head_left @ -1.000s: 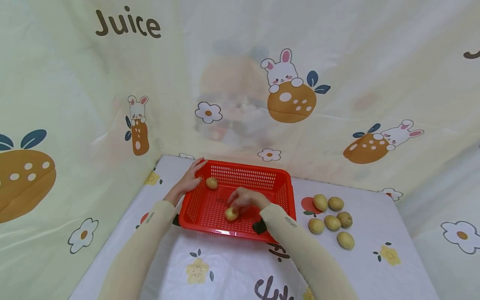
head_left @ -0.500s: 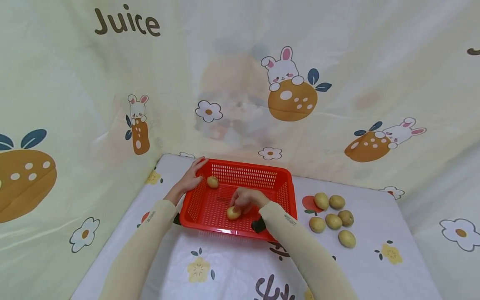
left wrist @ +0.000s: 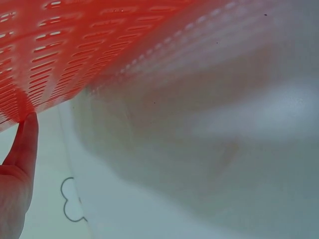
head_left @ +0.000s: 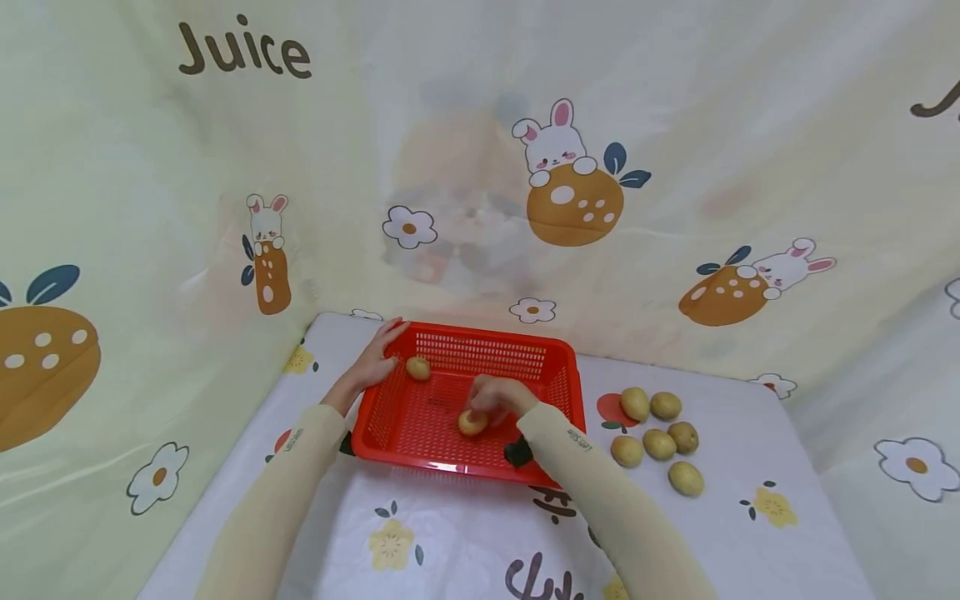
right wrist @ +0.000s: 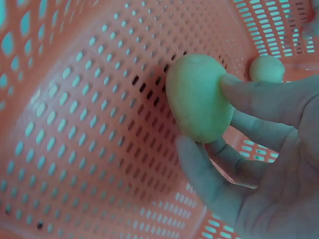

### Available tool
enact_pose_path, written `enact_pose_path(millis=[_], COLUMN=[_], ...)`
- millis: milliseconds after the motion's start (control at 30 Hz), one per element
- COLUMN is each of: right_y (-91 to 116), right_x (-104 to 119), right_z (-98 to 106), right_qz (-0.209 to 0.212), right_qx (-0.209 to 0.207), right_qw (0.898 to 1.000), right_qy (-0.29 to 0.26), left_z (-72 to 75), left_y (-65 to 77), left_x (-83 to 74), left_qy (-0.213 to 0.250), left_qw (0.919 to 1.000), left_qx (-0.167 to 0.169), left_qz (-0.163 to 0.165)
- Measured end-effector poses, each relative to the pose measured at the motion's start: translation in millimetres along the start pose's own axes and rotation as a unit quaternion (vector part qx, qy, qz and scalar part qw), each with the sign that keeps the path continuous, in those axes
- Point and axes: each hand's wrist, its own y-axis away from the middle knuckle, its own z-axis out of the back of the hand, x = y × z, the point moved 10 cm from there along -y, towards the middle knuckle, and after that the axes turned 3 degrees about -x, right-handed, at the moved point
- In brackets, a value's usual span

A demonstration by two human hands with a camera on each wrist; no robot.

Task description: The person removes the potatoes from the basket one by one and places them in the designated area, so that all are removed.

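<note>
A red plastic basket (head_left: 450, 468) with slotted walls stands on the table. Its left rim lies between the thumb and fingers of my left hand (head_left: 371, 364), which holds it near the far corner. In the left wrist view one finger (left wrist: 27, 149) touches the outside of the wall. Over the basket floor, my right hand (head_left: 498, 398) pinches a potato (right wrist: 197, 97) between thumb and fingertips; whether it touches the floor I cannot tell. A second potato (head_left: 418, 368) lies in the basket's far left corner, close to my left hand.
Several potatoes (head_left: 660, 444) sit loose on the table to the right of the basket. A black handle (head_left: 517, 452) is at the basket's near side, by my right sleeve. A printed cloth covers the table (head_left: 442, 542), and printed curtains (head_left: 465, 150) enclose its back and sides.
My right hand and the potato it pinches have shifted slightly right across the basket, and the potato has turned a little. My left hand stays on the rim.
</note>
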Motion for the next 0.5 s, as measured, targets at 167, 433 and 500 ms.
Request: enact_pose_path(millis=[167,433,500], right_y=[7,22,27], right_x=[4,-9,-12], right_z=[8,35,42], right_qz=[0.031,0.02,0.019], right_qx=[0.001,-0.025,-0.029], right_qw=[0.999,0.998,0.998], right_qy=[-0.01,-0.051,-0.055], left_z=[0.8,0.0,-0.2], left_y=[1.9,1.4,1.1], left_x=[1.3,2.9,3.5], left_qy=[-0.004,0.003,0.007], left_qw=[1.0,1.0,1.0], left_qx=[0.0,0.001,0.0], left_qz=[-0.005,0.002,0.001])
